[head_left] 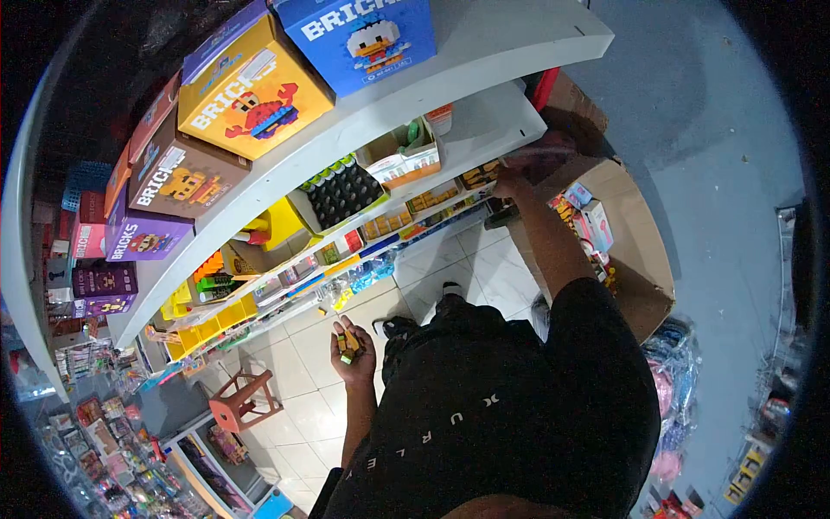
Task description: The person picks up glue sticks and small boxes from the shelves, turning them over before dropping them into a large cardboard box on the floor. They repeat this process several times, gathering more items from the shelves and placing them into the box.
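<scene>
My left hand point(353, 356) is palm up with its fingers curled around several small yellow-and-green blocks or little boxes point(347, 342). What exactly they are is too small to make out. At the lower shelf's right end, my right hand point(513, 185) touches or hovers by a row of small yellow-brown packs point(481, 176). Its fingers are dark and partly hidden, so a hold cannot be made out. Along the same shelf edge sit more small yellow packs point(432, 198).
Large BRICKS boxes point(258, 95) line the upper shelf. Below are a tray of black-capped bottles point(344, 197) and a yellow bin point(212, 329). An open cardboard box point(640, 233) with mixed packs stands under my right arm. A red stool point(244, 400) is on the tiled floor.
</scene>
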### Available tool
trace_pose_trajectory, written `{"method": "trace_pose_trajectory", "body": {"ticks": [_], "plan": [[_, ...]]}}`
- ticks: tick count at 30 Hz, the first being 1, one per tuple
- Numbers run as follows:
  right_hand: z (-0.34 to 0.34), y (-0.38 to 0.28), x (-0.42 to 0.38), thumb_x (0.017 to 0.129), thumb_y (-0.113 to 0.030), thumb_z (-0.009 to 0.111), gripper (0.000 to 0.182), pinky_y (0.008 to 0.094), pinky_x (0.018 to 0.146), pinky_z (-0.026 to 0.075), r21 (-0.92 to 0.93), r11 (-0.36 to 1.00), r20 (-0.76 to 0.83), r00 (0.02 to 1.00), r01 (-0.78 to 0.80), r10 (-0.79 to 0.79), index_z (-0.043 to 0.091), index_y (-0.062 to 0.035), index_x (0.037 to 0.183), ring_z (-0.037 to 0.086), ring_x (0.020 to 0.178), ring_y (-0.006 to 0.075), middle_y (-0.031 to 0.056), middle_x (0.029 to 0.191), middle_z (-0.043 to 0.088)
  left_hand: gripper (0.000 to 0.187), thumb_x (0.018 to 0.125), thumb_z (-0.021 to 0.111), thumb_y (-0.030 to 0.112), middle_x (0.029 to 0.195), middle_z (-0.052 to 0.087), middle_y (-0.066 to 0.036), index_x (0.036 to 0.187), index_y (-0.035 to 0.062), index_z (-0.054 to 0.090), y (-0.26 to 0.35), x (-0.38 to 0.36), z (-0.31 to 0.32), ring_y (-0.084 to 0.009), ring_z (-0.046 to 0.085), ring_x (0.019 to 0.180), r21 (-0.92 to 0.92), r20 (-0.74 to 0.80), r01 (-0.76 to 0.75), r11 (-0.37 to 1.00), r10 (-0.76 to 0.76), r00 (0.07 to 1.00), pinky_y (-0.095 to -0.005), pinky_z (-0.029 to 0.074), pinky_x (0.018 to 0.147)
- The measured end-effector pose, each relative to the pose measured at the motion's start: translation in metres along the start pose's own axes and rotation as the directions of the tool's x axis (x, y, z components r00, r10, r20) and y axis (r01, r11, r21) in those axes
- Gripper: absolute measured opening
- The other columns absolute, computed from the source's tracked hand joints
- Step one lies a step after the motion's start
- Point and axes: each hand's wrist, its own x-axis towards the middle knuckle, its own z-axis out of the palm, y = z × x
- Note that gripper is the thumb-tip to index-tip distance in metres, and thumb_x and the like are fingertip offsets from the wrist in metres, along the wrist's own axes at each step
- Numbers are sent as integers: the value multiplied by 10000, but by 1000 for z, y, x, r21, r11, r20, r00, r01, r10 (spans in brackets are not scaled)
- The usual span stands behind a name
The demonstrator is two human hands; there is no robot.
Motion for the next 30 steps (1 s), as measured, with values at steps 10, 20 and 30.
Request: {"method": "trace_pose_trajectory", "body": {"ticks": [10,20,30], "plan": [[13,41,28,707,-288,707,618,397,841,528,146,989,-141,990,16,5,516,-48,1244,642,1017,297,200,1129,636,281,952,511,212,1234,598,-144,1200,88,555,-16,13,0,-258,596,939,-14,1,2,1000,-2,1000,-373,509,832],[32,67,71,753,-503,714,642,400,774,527,109,880,-721,646,463,-251,553,-42,1171,635,912,318,183,1120,631,272,963,479,252,1235,598,-135,1168,95,567,-17,18,3,-267,607,927,39,-15,-5,999,5,1000,-383,516,836],[22,55,64,767,-525,651,680,438,1041,377,191,906,-644,745,379,-176,519,-87,1270,476,1224,365,197,1304,528,280,973,465,239,1289,563,-111,1213,115,537,-12,16,3,-260,597,914,16,-62,-36,999,37,997,-367,508,839]]}}
